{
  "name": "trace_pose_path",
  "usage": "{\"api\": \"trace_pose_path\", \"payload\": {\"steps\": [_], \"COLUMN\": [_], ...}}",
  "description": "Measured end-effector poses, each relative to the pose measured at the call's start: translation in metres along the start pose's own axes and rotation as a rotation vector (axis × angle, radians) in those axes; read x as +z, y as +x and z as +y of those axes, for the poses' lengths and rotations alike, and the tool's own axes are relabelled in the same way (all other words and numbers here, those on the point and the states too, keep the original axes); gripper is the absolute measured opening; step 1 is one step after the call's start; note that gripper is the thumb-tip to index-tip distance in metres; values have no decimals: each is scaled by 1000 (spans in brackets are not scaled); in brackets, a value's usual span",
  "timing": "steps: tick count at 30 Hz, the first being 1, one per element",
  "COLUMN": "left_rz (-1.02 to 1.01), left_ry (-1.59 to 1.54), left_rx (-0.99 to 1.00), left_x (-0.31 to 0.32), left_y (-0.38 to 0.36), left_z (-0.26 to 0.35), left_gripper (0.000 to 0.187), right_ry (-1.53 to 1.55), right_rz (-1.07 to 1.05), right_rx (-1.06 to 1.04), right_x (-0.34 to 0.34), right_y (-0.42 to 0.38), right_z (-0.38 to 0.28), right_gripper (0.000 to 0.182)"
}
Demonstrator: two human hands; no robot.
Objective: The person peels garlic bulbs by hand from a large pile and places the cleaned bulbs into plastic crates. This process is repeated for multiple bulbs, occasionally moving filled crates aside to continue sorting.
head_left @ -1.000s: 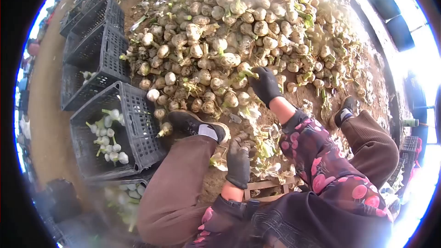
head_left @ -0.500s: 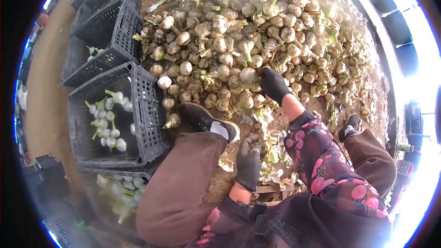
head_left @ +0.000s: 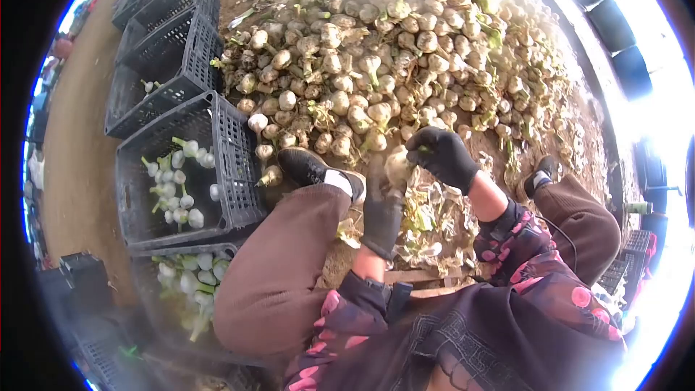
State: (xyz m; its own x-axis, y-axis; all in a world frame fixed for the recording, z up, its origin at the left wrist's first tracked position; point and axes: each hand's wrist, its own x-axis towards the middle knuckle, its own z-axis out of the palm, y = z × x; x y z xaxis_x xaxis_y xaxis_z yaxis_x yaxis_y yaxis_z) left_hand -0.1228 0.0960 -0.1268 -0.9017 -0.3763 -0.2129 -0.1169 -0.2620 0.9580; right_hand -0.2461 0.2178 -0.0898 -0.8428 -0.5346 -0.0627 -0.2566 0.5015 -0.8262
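A pale garlic bulb [head_left: 397, 166] is between my two dark-gloved hands, just above the floor litter. My right hand [head_left: 445, 158] is closed on its right side, fingers curled towards the bulb. My left hand [head_left: 382, 210] reaches up to the bulb's lower left, its fingers smeared by motion. Beyond them spreads a large heap of soil-stained garlic bulbs [head_left: 340, 101]. Dry peelings and leaf scraps [head_left: 427, 224] lie beneath and between my hands.
On the left stands a black plastic crate [head_left: 235, 166] with several clean white bulbs [head_left: 170, 192]. A lower crate [head_left: 163, 297] holds more trimmed bulbs, and other crates [head_left: 199, 51] line up behind. My shoe [head_left: 308, 166] borders the heap. A low wooden piece [head_left: 423, 275] is below my hands.
My right hand has drawn back from the heap towards me with a garlic bulb. My left hand has risen to meet it. The view has shifted slightly.
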Motion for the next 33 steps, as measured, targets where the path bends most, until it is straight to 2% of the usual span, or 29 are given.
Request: {"api": "trace_pose_path", "payload": {"steps": [1,2,3,5,6,7,9,10,11,13,14,15,16,18,19,21,23,24,26,27,28,29,30,32,33], "left_rz": [-97,-181,-189,-202,-200,-216,-362,-266,-242,-195,-197,-193,-185,-151,-117,-196,-224,-225,-360,-363,-361,-360,-400,-383,-362], "left_ry": [-151,-293,-292,-783,-923,-919,-1051,-736,-263,430,102,-227,-351,-243,-136,-99,-124,-126,-172,-174,-171,-166,-163,-113,-60], "left_rx": [-82,-177,-172,-169,-162,-152,-429,-331,-140,97,49,-2,-21,-69,-115,-178,22,21,-140,-136,-19,97,19,42,68], "left_x": [1,2,2,2,5,5,2,3,2,-6,-3,5,12,12,12,4,4,2,-4,-1,4,7,6,8,9], "left_y": [-3,-7,-9,-7,-13,-17,-23,-21,-21,-22,-26,-32,-35,-38,-39,-35,-36,-36,-36,-35,-35,-34,-31,-29,-30], "left_z": [14,28,20,0,17,19,14,8,2,8,9,29,32,38,38,32,33,35,41,40,36,31,27,16,14], "left_gripper": [45,45,45,40,34,34,33,30,28,28,25,23,23,24,25,27,29,29,39,39,35,30,35,37,39], "right_ry": [26,16,13,849,724,595,630,819,818,22,-180,-179,-241,-313,-314,-377,-303,-228,-216,-202,-146,-149,-242,-367,-366], "right_rz": [-35,-161,-153,-4,-35,-63,-155,-133,-125,103,132,131,164,210,210,176,158,140,134,126,80,86,135,182,180], "right_rx": [-49,-50,-53,-23,-83,-140,-94,-3,-5,-77,-144,-138,-204,-381,-379,-388,-340,-291,-216,-146,-1,1,-71,-192,-189], "right_x": [-2,-8,-9,-9,-12,-15,3,9,6,1,-4,-4,-3,-4,-3,-4,-5,-6,-9,-12,-19,-20,-20,-17,-16], "right_y": [-13,-25,-33,-46,-53,-59,-78,-85,-91,-97,-102,-108,-112,-114,-116,-118,-119,-120,-121,-118,-117,-119,-121,-125,-127], "right_z": [-13,-21,-23,-26,-26,-25,-27,-30,-30,-33,-36,-39,-41,-46,-47,-47,-52,-54,-52,-53,-59,-58,-56,-48,-49], "right_gripper": [14,26,26,51,62,73,73,74,74,75,76,76,77,75,75,75,76,76,76,77,77,77,76,73,73]}}
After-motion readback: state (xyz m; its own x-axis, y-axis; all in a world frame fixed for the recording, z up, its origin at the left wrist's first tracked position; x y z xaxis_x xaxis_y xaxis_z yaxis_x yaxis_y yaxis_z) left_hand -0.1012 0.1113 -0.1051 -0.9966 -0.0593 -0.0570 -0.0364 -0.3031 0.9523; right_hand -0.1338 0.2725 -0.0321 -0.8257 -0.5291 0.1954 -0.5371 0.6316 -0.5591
